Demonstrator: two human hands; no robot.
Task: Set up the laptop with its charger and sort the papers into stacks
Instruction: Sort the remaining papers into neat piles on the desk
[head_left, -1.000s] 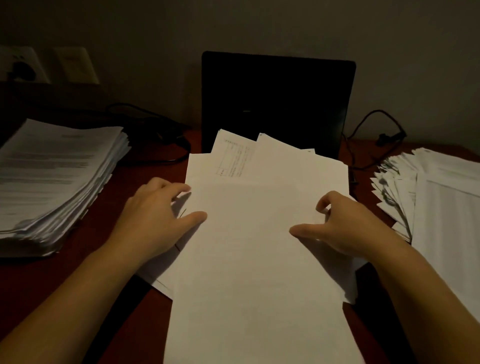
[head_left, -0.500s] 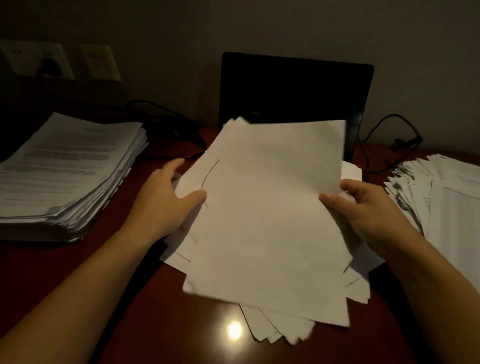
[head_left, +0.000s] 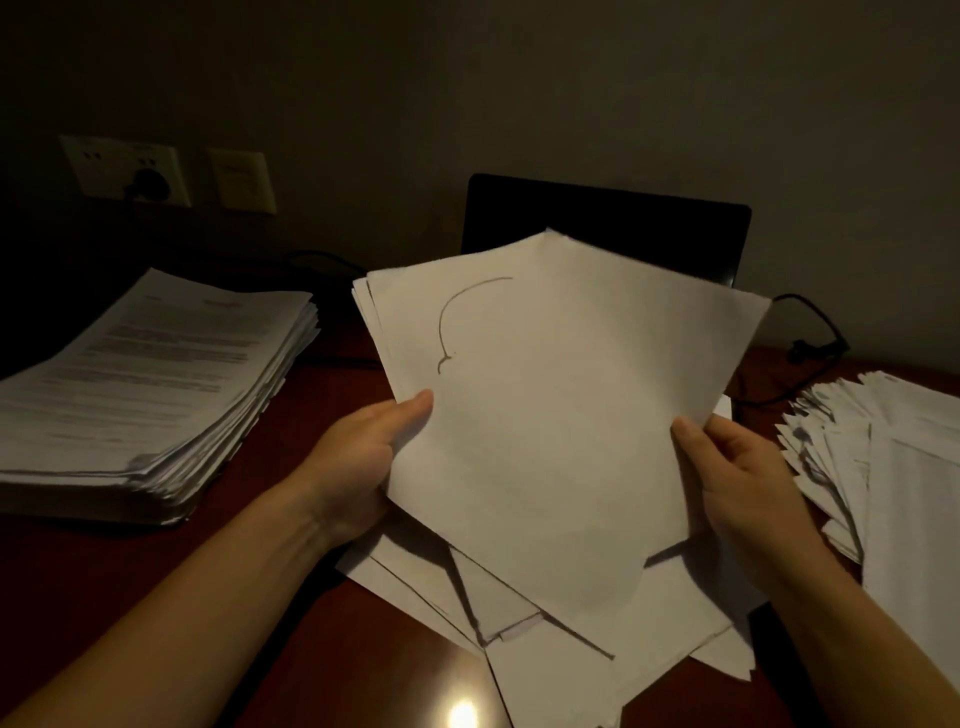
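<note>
head view: a left hand (head_left: 358, 462) and right hand (head_left: 737, 467) each grasp an edge of a raised sheaf of white paper sheets (head_left: 550, 415), which hides the lower part of the open black laptop (head_left: 608, 228). loose white sheets (head_left: 571, 623) litter the reddish-brown wooden desk (head_left: 156, 597). a tall printed stack (head_left: 145, 395) sits left, a fanned white pile (head_left: 883, 467) right, a black cable (head_left: 810, 332) behind.

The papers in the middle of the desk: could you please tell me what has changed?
The left hand and right hand, earlier resting on the papers, now grip a sheaf by its side edges and have lifted it, tilted, before the laptop. Loose sheets remain underneath; the left stack and right pile stayed put.
</note>
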